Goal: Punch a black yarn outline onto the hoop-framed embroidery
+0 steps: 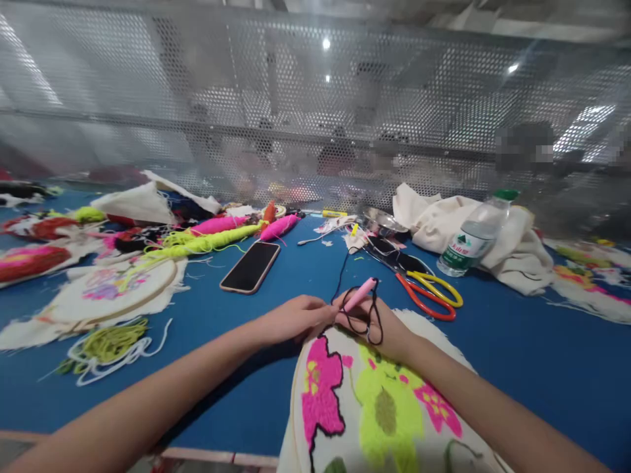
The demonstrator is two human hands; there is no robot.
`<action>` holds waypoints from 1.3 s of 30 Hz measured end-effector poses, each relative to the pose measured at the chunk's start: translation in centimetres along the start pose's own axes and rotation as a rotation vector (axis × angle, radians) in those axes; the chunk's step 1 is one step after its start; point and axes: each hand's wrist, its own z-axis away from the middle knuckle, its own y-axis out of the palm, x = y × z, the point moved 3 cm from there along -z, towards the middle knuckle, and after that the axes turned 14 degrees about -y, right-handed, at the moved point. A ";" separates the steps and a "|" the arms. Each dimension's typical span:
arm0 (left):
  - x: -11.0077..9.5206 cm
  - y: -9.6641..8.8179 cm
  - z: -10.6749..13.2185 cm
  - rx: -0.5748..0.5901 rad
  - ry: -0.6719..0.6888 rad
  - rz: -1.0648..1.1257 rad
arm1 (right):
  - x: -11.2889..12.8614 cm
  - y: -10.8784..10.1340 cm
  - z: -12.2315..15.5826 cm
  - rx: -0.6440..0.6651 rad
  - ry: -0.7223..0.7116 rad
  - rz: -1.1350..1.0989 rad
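Note:
An embroidery hoop with white cloth stands tilted in front of me, stitched with pink flowers and a neon yellow figure outlined in black. My right hand rests on its top edge, closed round a pink punch needle. Black yarn loops over that hand and trails away across the table. My left hand is beside it at the hoop's upper left rim, fingers pinched together at the yarn near the needle.
On the blue table lie a phone, scissors with orange and yellow handles, a water bottle on crumpled white cloth, pink and yellow yarn skeins, another hooped embroidery and loose green yarn. A perforated metal screen closes the far side.

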 end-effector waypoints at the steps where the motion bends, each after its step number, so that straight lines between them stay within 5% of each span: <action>1: 0.1 0.0 0.0 0.149 -0.029 0.075 | 0.3 0.2 0.0 -0.020 0.006 -0.047; 3: 0.2 -0.1 0.2 0.387 -0.063 0.187 | 0.9 0.4 0.1 -0.074 0.033 -0.109; 5: 0.2 -0.1 0.3 0.489 -0.058 0.233 | 1.3 0.5 0.2 -0.116 0.059 -0.131; 13: 0.2 0.1 -0.1 0.568 -0.038 0.250 | 1.6 0.8 0.6 -0.179 0.039 0.048; 18: 0.1 -0.1 -0.1 0.555 -0.033 0.239 | 1.5 1.6 1.0 -0.101 0.029 0.046; 27: -0.1 0.0 -0.1 0.563 -0.045 0.163 | 1.6 0.1 1.5 -0.167 0.071 0.386; 39: -0.1 0.0 -0.2 0.588 -0.059 0.154 | 1.5 0.2 1.7 -0.222 0.031 0.305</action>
